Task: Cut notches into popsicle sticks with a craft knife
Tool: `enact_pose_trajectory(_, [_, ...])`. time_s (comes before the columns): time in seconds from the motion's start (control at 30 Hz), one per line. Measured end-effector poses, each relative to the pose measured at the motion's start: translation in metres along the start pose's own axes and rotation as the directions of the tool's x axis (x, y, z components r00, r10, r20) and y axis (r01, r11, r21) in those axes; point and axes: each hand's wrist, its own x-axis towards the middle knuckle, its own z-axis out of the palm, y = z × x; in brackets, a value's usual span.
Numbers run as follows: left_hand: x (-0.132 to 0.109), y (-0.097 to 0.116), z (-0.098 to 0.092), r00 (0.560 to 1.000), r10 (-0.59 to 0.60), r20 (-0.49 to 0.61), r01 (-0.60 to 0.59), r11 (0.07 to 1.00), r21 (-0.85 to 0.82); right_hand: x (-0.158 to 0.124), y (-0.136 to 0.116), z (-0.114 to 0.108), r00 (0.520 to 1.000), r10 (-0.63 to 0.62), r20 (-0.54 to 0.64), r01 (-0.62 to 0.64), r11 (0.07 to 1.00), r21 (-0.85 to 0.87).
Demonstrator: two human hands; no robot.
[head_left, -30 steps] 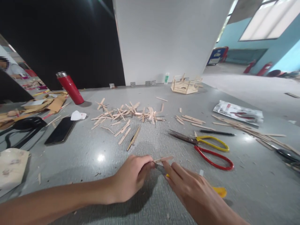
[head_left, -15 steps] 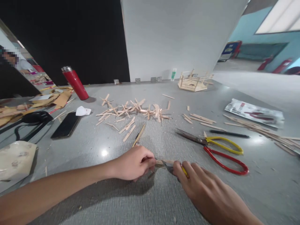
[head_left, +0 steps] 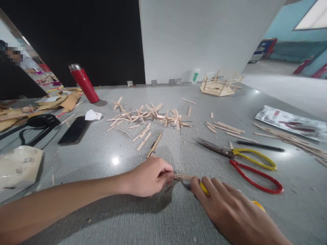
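In the frame's lower centre, the left hand pinches a wooden stick; the right hand curls around a yellow knife. The step seems cutting; the next stroke calls for steadiness.

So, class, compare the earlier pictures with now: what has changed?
The right hand, with its yellow-handled knife, has drawn rightward, widening the gap to the left hand. Nothing was let go: the left hand still pinches the wooden stick. The scissors and red bottle stayed put.
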Motion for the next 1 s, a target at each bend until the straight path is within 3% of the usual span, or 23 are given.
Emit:
enact_pose_trajectory(0.27, [0.0, 0.005, 0.0, 0.997, 0.059, -0.044, -0.056, 0.997, 0.06, 0.0, -0.001, 0.0, 0.999, -0.034, 0.007, 0.034, 0.999, -0.009])
enact_pose_trajectory(0.47, [0.0, 0.003, 0.0, 0.992, 0.114, -0.048, -0.109, 0.989, 0.1, -0.001, -0.008, -0.005, 0.996, -0.066, 0.066, 0.074, 0.989, -0.125])
enact_pose_trajectory(0.57, [0.0, 0.001, 0.0, 0.991, 0.133, -0.036, -0.128, 0.986, 0.108, -0.002, -0.015, -0.009, 0.99, -0.037, 0.136, 0.062, 0.981, -0.184])
enact_pose_trajectory(0.8, [0.001, -0.004, 0.002, 0.983, 0.179, -0.05, -0.172, 0.977, 0.124, 0.008, -0.027, -0.026, 0.983, 0.038, 0.177, 0.012, 0.962, -0.274])
enact_pose_trajectory(1.0, [-0.001, 0.002, 0.0, 0.983, 0.182, -0.02, -0.177, 0.974, 0.139, 0.019, -0.012, -0.022, 0.991, -0.028, 0.133, 0.061, 0.967, -0.247])
